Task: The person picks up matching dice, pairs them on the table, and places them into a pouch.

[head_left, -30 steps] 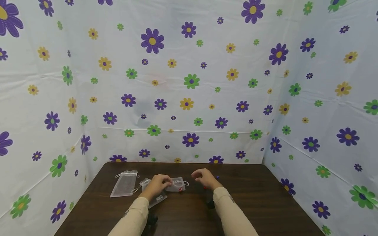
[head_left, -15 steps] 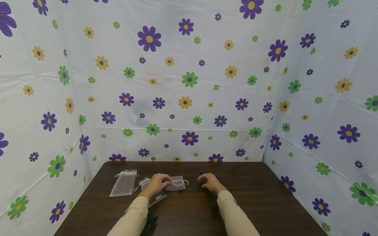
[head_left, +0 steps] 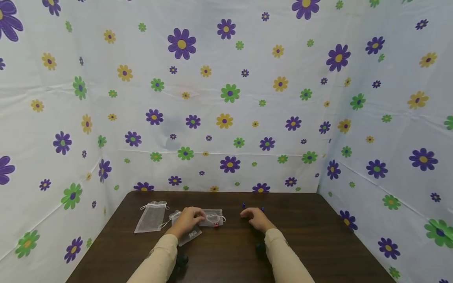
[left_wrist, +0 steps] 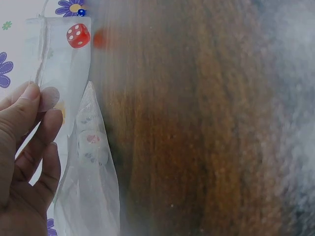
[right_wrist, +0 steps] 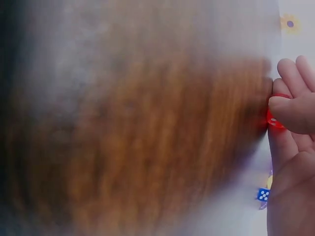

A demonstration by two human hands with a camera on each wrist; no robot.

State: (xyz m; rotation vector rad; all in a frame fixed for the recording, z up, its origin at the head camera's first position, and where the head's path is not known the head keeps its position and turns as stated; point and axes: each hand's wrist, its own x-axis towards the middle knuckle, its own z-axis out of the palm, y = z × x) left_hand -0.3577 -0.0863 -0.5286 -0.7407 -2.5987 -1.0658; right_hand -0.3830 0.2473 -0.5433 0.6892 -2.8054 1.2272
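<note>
My left hand (head_left: 187,221) pinches the mouth of a small white organza drawstring bag (head_left: 216,214) between thumb and fingers, as the left wrist view shows up close. A red die (left_wrist: 78,36) shows at that bag, in it or on it, I cannot tell. Under the left hand lies another organza bag (left_wrist: 101,196) with several white dice (left_wrist: 92,147) inside. To the right, my right hand (head_left: 259,220) pinches a second red die (right_wrist: 275,115) between thumb and fingers, low over the table. Two blue dice (head_left: 243,205) lie just beyond that hand.
A third organza bag (head_left: 152,217) lies flat at the left of the dark wooden table (head_left: 311,236). Flower-patterned white cloth (head_left: 226,118) hangs behind the table and along both sides.
My right hand has shifted right, over the red die on the table, and now grips it. Another blue die has come into sight beyond it. The left hand stays on the bag.
</note>
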